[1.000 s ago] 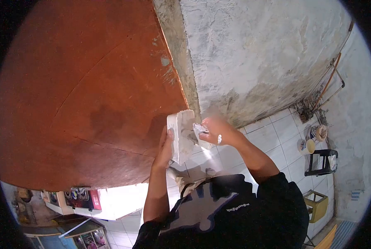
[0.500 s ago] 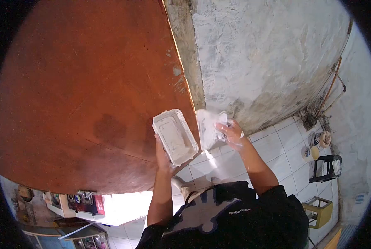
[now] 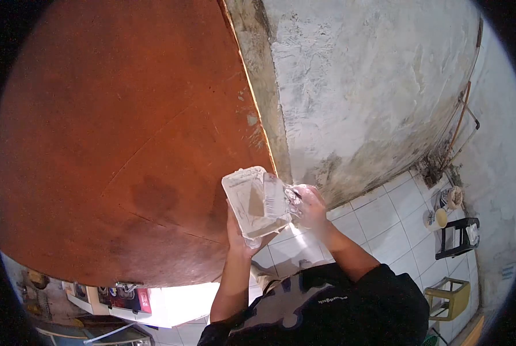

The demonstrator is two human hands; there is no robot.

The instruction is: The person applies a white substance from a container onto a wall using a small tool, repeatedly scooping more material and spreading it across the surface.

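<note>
My left hand [image 3: 239, 233] holds a white rectangular tub [image 3: 243, 199] from below and its left side; whitish paste coats its inside and rim. In my right hand [image 3: 309, 205] is a flat putty scraper [image 3: 274, 196], its blade over the tub's right part. White paste smears the fingers of my right hand, which is slightly blurred. Just beyond the hands stand a reddish-brown panel [image 3: 131, 127] on the left and a patchy white and grey wall [image 3: 356, 86] on the right, with a bare grey strip [image 3: 258, 63] between them.
White floor tiles [image 3: 379, 216] lie below the wall. At the right are a black stool [image 3: 457, 237], a yellowish stool [image 3: 449, 300], a cream bucket [image 3: 437, 219] and pipes [image 3: 461, 118]. A counter [image 3: 177, 303] with a stove [image 3: 122, 299] shows at the lower left.
My right hand has brought the scraper left, from beside the wall's edge to over the tub. The tub has shifted slightly right and down in view.
</note>
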